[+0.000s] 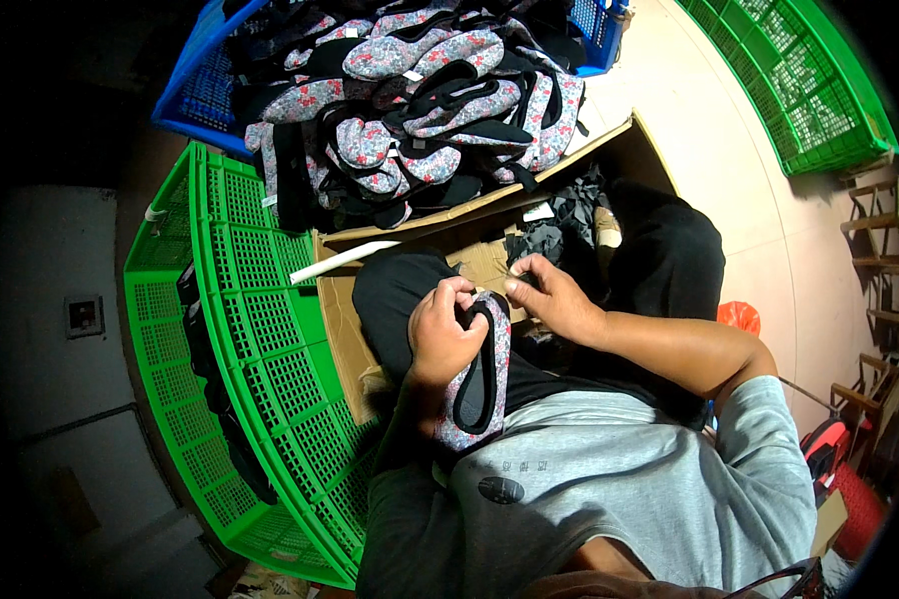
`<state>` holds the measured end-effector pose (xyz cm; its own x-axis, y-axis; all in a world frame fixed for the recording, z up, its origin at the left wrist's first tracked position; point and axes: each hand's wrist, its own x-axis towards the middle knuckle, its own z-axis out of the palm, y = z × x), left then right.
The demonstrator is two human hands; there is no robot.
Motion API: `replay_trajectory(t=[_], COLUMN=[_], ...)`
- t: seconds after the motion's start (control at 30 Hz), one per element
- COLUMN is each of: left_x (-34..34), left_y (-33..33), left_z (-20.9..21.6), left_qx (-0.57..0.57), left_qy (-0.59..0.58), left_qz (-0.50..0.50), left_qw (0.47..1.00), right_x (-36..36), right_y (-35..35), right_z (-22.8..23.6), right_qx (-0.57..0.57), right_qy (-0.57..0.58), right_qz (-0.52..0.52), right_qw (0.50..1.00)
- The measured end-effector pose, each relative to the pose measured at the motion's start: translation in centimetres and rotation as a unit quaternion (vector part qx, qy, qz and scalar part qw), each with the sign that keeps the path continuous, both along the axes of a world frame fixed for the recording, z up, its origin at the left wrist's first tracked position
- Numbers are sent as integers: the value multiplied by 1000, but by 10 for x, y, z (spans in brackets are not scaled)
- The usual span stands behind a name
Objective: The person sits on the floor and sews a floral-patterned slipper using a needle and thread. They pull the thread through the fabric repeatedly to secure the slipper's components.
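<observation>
My left hand (444, 331) is closed around the top end of a floral fabric shoe upper (498, 371), grey-white with red flowers, black-lined around a long opening. The upper hangs down in front of my grey shirt. Just to its right, my right hand (559, 303) has thumb and forefinger pinched together near the upper's top edge. What sits in that pinch is too small to make out. Ahead, many similar floral and black uppers (459, 100) lie heaped in a loose pile.
The pile overfills a blue crate (192, 85). A cardboard box (345, 344) by my legs holds dark scraps (561, 228). At left stands a green crate (270, 369) with black items in it; a white tube (340, 262) lies near its edge. Another green crate (804, 90) is far right.
</observation>
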<state>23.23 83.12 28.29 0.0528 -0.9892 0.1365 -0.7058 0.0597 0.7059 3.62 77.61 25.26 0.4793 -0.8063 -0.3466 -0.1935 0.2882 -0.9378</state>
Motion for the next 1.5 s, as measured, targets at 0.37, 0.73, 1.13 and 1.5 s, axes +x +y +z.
replay_trajectory(t=[0.37, 0.73, 1.13, 1.5], left_x=[-6, -7, -9, -4], left_y=[7, 19, 17, 13], left_z=[27, 25, 14, 12], left_qx=[114, 169, 79, -38], left_qy=[-107, -60, -33, -50], left_qz=[3, 53, 77, 26], left_qw=[988, 982, 993, 998], right_x=[0, 2, 9, 10], right_y=[1, -6, -3, -6], right_z=[17, 22, 6, 4], right_qx=[-62, -157, -127, -8], right_qy=[41, 54, 98, 11], right_qz=[84, 109, 143, 133], right_qw=[994, 980, 977, 991])
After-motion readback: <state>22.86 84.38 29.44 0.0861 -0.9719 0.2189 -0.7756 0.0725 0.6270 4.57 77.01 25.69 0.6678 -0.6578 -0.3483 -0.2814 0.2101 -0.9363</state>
